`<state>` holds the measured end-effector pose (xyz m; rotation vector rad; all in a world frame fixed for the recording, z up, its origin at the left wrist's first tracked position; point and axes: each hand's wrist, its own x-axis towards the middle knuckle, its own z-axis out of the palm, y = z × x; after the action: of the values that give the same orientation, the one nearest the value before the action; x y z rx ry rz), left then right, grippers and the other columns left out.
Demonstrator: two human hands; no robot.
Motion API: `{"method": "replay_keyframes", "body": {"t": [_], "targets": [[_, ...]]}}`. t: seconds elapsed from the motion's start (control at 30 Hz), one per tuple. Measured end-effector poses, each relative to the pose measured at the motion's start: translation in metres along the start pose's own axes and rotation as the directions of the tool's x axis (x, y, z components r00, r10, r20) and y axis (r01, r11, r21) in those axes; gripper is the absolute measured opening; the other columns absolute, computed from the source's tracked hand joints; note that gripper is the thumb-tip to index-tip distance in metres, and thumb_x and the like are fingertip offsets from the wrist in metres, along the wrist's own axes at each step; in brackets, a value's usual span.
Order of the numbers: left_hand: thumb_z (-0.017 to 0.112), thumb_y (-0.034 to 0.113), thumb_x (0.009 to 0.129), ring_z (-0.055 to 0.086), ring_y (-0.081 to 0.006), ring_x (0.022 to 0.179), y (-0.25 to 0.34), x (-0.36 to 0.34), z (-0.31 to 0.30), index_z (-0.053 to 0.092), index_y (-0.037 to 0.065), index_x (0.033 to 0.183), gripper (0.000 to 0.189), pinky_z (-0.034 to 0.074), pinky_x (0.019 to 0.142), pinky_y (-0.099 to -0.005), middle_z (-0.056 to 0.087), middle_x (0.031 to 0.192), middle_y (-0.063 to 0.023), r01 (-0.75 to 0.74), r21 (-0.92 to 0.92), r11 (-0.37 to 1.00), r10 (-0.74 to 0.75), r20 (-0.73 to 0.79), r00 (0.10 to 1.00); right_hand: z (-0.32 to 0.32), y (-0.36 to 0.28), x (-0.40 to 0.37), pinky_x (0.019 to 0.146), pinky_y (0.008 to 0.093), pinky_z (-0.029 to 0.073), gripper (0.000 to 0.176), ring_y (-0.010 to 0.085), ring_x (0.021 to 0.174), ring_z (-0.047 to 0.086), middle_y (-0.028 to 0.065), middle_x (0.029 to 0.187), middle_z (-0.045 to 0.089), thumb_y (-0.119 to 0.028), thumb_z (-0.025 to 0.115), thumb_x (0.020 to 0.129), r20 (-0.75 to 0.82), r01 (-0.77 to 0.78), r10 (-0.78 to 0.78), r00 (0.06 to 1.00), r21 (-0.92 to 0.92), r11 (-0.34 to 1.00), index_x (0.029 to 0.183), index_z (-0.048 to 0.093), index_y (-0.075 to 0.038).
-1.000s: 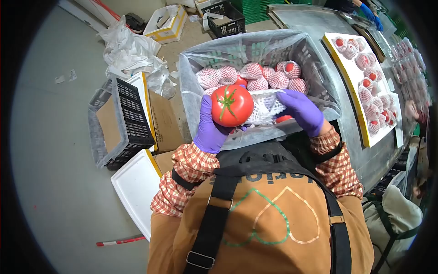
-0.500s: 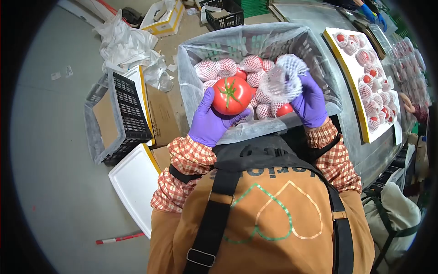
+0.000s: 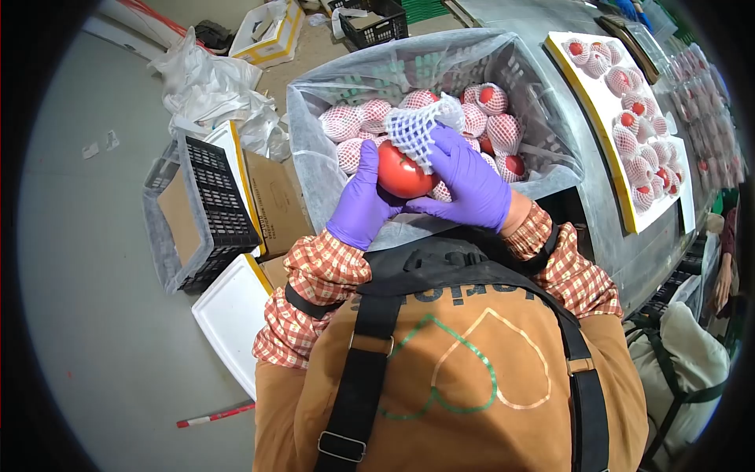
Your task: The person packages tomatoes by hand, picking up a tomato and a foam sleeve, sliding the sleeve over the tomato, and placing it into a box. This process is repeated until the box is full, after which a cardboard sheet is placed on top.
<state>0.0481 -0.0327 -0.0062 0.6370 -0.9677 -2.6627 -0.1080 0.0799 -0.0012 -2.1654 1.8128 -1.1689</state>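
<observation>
Grey concrete floor (image 3: 86, 259) lies open to the person's left, past a black crate (image 3: 216, 197) and a white lid (image 3: 232, 315) leaning near the knee. Straight ahead stands a plastic-lined bin (image 3: 311, 149), half filled with netted tomatoes, its near rim just under the hands. The left hand (image 3: 363, 200) is wrapped around a bare red tomato (image 3: 399, 171), held above that rim. The right hand (image 3: 468, 179) grips a white foam net (image 3: 417, 126) that lies over the tomato's top, fingers pressed to the fruit. To the right, a yellow-edged tray (image 3: 583, 118) of wrapped tomatoes sits on the metal table (image 3: 586, 189), just beside the bin.
</observation>
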Motion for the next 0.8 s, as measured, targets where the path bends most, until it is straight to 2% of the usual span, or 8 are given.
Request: {"method": "replay_keyframes", "body": {"t": [0.1, 0.17, 0.2, 0.23, 0.3, 0.43, 0.6, 0.8], "targets": [[0.035, 0.064, 0.093, 0.057, -0.0312, 0.114, 0.001, 0.003, -0.005, 0.032, 0.002, 0.141, 0.078, 0.052, 0.093, -0.0421, 0.052, 0.129, -0.0186, 0.013, 0.13, 0.991, -0.017, 0.025, 1.0, 0.002, -0.001, -0.002, 0.102, 0.0413, 0.04, 0.079, 0.0377, 0.12, 0.048, 0.0204, 0.13, 0.048, -0.028, 0.081, 0.07, 0.015, -0.067, 0.066, 0.998, 0.037, 0.997, 0.133, 0.042, -0.001], [0.037, 0.061, 0.095, 0.062, -0.0284, 0.104, 0.015, -0.005, -0.011, 0.036, 0.002, 0.139, 0.073, 0.054, 0.087, -0.0385, 0.056, 0.121, -0.0172, 0.109, 0.197, 0.974, -0.129, 0.092, 0.987, -0.008, -0.012, 0.002, 0.1, 0.0372, 0.041, 0.075, 0.0316, 0.117, 0.051, 0.0202, 0.128, 0.049, -0.024, 0.08, 0.072, -0.099, -0.119, 0.15, 0.984, 0.269, 0.956, 0.132, 0.043, 0.0], [0.038, 0.057, 0.097, 0.066, -0.0257, 0.094, 0.023, -0.007, -0.015, 0.04, 0.002, 0.137, 0.068, 0.056, 0.082, -0.0348, 0.061, 0.113, -0.0157, 0.196, 0.266, 0.944, -0.241, 0.146, 0.96, -0.002, -0.01, 0.001, 0.098, 0.033, 0.042, 0.066, 0.0232, 0.116, 0.052, 0.0166, 0.126, 0.052, -0.021, 0.076, 0.077, -0.039, -0.272, 0.363, 0.931, 0.589, 0.761, 0.131, 0.044, 0.001], [0.038, 0.057, 0.097, 0.066, -0.0257, 0.094, 0.025, -0.005, -0.021, 0.04, 0.002, 0.137, 0.068, 0.056, 0.082, -0.0348, 0.061, 0.113, -0.0157, 0.198, 0.27, 0.942, -0.246, 0.16, 0.956, -0.003, -0.01, -0.003, 0.098, 0.033, 0.042, 0.066, 0.0232, 0.116, 0.052, 0.0166, 0.126, 0.052, -0.021, 0.076, 0.077, -0.047, -0.275, 0.369, 0.928, 0.58, 0.767, 0.131, 0.044, 0.001], [0.04, 0.043, 0.1, 0.068, -0.0236, 0.073, 0.023, 0.004, -0.033, 0.046, 0.004, 0.134, 0.052, 0.056, 0.068, -0.0305, 0.063, 0.104, -0.0192, 0.07, 0.498, 0.864, -0.093, 0.021, 0.995, -0.009, -0.019, -0.008, 0.098, 0.0315, 0.042, 0.06, 0.018, 0.116, 0.052, 0.0117, 0.123, 0.054, -0.022, 0.07, 0.082, 0.235, -0.376, 0.624, 0.745, 0.921, 0.102, 0.131, 0.044, 0.0], [0.044, 0.032, 0.1, 0.064, -0.0213, 0.096, 0.012, 0.009, -0.026, 0.049, 0.004, 0.131, 0.043, 0.054, 0.083, -0.0364, 0.062, 0.113, -0.0141, 0.144, 0.229, 0.963, -0.145, -0.012, 0.989, -0.006, -0.032, -0.013, 0.1, 0.0358, 0.046, 0.057, 0.0229, 0.12, 0.054, 0.0144, 0.129, 0.053, -0.028, 0.062, 0.09, 0.303, -0.168, 0.614, 0.729, 0.948, -0.269, 0.136, 0.041, -0.002], [0.044, 0.02, 0.098, 0.05, -0.0297, 0.124, -0.001, 0.019, -0.027, 0.04, -0.002, 0.138, 0.045, 0.043, 0.103, -0.0476, 0.048, 0.136, -0.0181, 0.302, -0.123, 0.945, -0.261, 0.266, 0.928, 0.001, -0.028, -0.032, 0.101, 0.0381, 0.048, 0.059, 0.0254, 0.12, 0.055, 0.0148, 0.134, 0.05, -0.033, 0.063, 0.091, 0.372, -0.134, 0.655, 0.658, 0.914, -0.384, 0.137, 0.041, -0.005], [0.057, 0.013, 0.09, 0.056, -0.0249, 0.115, 0.003, 0.024, -0.011, 0.039, -0.001, 0.137, 0.052, 0.048, 0.097, -0.0398, 0.053, 0.127, -0.0151, 0.103, 0.038, 0.994, -0.11, 0.273, 0.956, -0.03, -0.04, -0.029, 0.102, 0.0373, 0.045, 0.063, 0.0241, 0.12, 0.055, 0.0153, 0.131, 0.053, -0.028, 0.067, 0.087, 0.284, -0.122, 0.631, 0.722, 0.95, -0.288, 0.137, 0.04, 0.0]]}}
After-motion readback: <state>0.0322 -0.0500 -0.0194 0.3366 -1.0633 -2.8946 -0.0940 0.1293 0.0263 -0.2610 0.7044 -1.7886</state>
